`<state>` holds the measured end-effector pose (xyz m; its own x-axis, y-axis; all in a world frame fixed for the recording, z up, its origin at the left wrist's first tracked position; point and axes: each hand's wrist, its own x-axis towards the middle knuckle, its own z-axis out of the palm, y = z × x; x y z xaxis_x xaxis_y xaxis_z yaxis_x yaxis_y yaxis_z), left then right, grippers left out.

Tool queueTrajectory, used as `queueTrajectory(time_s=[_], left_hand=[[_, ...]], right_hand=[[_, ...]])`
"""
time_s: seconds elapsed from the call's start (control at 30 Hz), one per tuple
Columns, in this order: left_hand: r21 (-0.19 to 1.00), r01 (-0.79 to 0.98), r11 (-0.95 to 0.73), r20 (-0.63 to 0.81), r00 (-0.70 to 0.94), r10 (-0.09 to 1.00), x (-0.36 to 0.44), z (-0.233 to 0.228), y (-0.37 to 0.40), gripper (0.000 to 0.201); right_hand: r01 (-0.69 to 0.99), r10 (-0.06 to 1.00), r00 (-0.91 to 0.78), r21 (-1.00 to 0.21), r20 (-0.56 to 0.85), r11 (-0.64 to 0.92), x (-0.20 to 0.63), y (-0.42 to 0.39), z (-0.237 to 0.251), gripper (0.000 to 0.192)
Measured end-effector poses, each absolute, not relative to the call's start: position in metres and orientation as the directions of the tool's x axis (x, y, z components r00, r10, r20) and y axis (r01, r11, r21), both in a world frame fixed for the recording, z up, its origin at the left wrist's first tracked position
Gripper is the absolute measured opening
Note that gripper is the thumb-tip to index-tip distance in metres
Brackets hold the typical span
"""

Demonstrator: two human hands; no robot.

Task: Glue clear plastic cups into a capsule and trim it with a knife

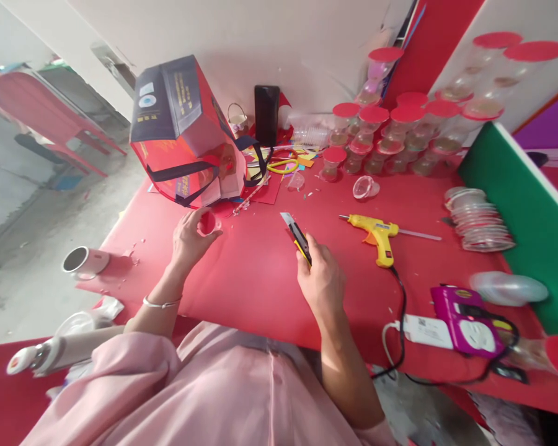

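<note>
My left hand (190,240) holds a small clear plastic cup with a red inside (208,223) just above the red table (251,279). My right hand (320,279) grips a yellow and black utility knife (296,235) whose blade is out and points away from me. The two hands are about a hand's width apart, near the table's front middle. A red and dark blue paper gift bag (181,133) lies tipped over just behind my left hand.
A yellow glue gun (376,233) lies right of the knife, its cord running to a white power strip (428,331) and a purple device (467,319). Several red-lidded clear cups (390,133) crowd the back right; stacked lids (478,220) sit beside a green board (521,204). A metal cup (84,262) lies at the left edge.
</note>
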<state>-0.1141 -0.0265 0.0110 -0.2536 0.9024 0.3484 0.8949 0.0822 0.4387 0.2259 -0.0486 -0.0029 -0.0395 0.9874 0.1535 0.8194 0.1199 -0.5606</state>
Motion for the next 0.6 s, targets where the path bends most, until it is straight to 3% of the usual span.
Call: queueTrajectory(time_s=[0.1,0.2,0.37,0.47,0.6], left_hand=[[0.702,0.706,-0.097,0.290,-0.159,0.944,-0.098,0.017,-0.033,0.066],[0.810,0.556,-0.187,0.272,-0.073,0.960,-0.072,0.017,-0.040,0.068],[0.841,0.444,-0.309,0.299,0.095,0.949,-0.029,0.013,-0.043,0.063],[0.829,0.438,-0.347,0.303,0.170,0.938,-0.005,0.014,-0.042,0.059],[0.800,0.469,-0.374,0.314,0.204,0.927,0.019,0.013,-0.041,0.053]], right_hand=[[0.792,0.983,-0.029,-0.596,0.180,0.133,0.225,-0.049,-0.003,0.047],[0.675,0.982,0.025,-0.727,0.189,0.122,0.226,-0.049,0.000,0.047],[0.194,0.998,-0.052,-0.981,-0.027,-0.016,0.225,-0.051,0.007,0.044],[-0.014,0.977,-0.120,-0.984,-0.176,-0.179,0.221,-0.052,0.010,0.051],[-0.168,0.966,-0.126,-0.955,-0.226,-0.245,0.219,-0.053,0.013,0.056]])
